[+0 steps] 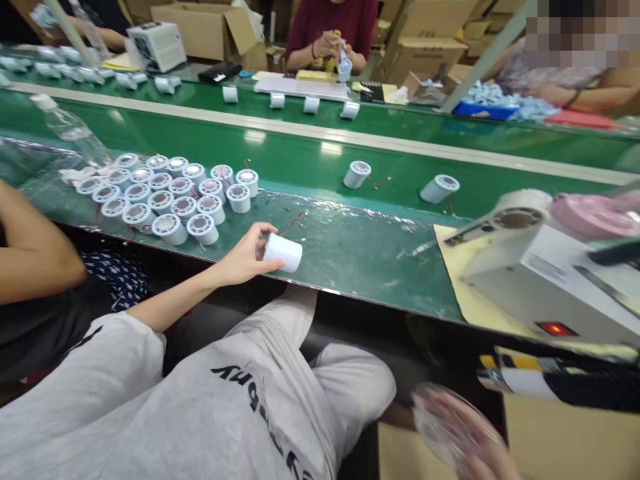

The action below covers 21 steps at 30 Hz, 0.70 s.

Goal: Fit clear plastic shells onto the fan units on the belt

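My left hand [249, 257] is closed on a white cylindrical housing [284, 253] lying on its side at the bench's near edge; the thumb is below, the fingers at its left end. A thin red wire runs from behind it. To the left stand several similar pale-blue cylinders [170, 228], upright in rows, with slotted ring tops and red wires. My right hand [467, 433], low at the right and smeared by motion, is away from the bench with its fingers around a clear, rounded plastic piece [437, 423]; its exact kind cannot be made out.
Two more cylinders stand on the green conveyor [300, 150]. At right, a white machine [555, 267] with a lit red switch sits on yellow card. A clear bottle [75, 130] leans at left. A neighbour's arm [35, 247] is close by; co-workers sit across.
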Motion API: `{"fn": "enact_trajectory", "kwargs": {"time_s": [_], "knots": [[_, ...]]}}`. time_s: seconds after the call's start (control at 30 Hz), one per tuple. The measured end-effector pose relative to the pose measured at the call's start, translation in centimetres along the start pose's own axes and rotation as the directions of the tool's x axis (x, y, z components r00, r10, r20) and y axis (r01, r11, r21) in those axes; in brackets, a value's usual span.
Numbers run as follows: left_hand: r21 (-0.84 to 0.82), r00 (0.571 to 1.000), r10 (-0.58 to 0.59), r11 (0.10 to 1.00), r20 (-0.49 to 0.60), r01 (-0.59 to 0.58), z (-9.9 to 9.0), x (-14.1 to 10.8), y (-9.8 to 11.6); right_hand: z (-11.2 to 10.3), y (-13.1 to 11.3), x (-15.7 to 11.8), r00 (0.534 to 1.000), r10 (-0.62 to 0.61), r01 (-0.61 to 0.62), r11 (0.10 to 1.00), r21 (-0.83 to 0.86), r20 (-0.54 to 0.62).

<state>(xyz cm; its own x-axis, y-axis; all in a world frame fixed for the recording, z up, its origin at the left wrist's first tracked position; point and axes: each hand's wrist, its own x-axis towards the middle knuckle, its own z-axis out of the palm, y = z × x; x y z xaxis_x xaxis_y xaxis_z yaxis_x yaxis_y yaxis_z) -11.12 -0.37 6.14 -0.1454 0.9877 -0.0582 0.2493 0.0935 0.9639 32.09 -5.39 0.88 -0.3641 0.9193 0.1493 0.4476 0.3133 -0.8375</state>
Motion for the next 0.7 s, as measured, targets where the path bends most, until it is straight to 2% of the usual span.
{"fn": "enact_trajectory", "kwargs": {"time_s": [0.03,0.07,0.1,0.17,0.2,0.23,0.27,0.3,0.4,0.47,0.5,0.53,0.6,0.7], "knots": [[-0.229,0.991,-0.065,0.969,0.120,0.092,1.4,-0.3,-0.3,1.4,-0.3,0.4,0.998,-0.059,0.060,0.995,-0.084,0.011],[-0.391,0.956,-0.135,0.891,0.259,0.232,2.8,-0.5,-0.7,2.8,-0.7,1.0,0.991,-0.130,0.132,0.975,-0.178,0.025],[-0.469,0.891,-0.197,0.792,0.410,0.391,4.3,-0.5,-1.1,4.3,-1.4,1.8,0.980,-0.197,0.195,0.936,-0.294,0.025],[-0.426,0.705,-0.280,0.634,0.652,0.646,7.1,-0.4,-1.9,6.7,-2.8,3.6,0.947,-0.319,0.298,0.851,-0.433,0.025],[-0.347,0.610,-0.309,0.602,0.729,0.719,8.3,-0.3,-2.1,7.6,-3.5,4.4,0.933,-0.360,0.318,0.801,-0.507,0.016],[-0.254,0.531,-0.332,0.607,0.780,0.753,9.3,-0.2,-2.2,8.1,-4.1,5.1,0.921,-0.389,0.322,0.754,-0.572,0.006],[-0.168,0.479,-0.345,0.645,0.807,0.746,10.1,-0.1,-2.1,8.5,-4.6,5.6,0.915,-0.404,0.312,0.711,-0.631,-0.003],[-0.097,0.458,-0.344,0.704,0.820,0.703,10.8,0.0,-2.0,8.5,-4.9,5.9,0.914,-0.407,0.293,0.671,-0.681,-0.007],[0.047,0.453,-0.272,0.893,0.849,0.448,11.7,0.2,-0.9,8.0,-5.2,6.0,0.933,-0.358,0.259,0.613,-0.746,0.029],[0.081,0.470,-0.228,0.946,0.853,0.312,11.8,0.4,-0.4,7.4,-5.0,5.3,0.948,-0.316,0.248,0.646,-0.722,0.043],[0.081,0.478,-0.223,0.951,0.850,0.299,11.9,0.5,-0.2,7.1,-4.8,4.9,0.952,-0.304,0.229,0.671,-0.705,0.019],[0.070,0.487,-0.233,0.942,0.842,0.329,11.9,0.6,-0.3,6.9,-4.6,4.5,0.952,-0.306,0.209,0.693,-0.690,-0.019],[0.048,0.498,-0.312,0.880,0.809,0.472,12.1,0.8,-0.8,6.8,-4.4,3.5,0.933,-0.349,0.204,0.704,-0.680,-0.082],[0.090,0.443,-0.466,0.761,0.766,0.643,12.6,0.8,-1.7,7.4,-4.5,2.5,0.916,-0.398,0.253,0.655,-0.712,-0.041]]}}
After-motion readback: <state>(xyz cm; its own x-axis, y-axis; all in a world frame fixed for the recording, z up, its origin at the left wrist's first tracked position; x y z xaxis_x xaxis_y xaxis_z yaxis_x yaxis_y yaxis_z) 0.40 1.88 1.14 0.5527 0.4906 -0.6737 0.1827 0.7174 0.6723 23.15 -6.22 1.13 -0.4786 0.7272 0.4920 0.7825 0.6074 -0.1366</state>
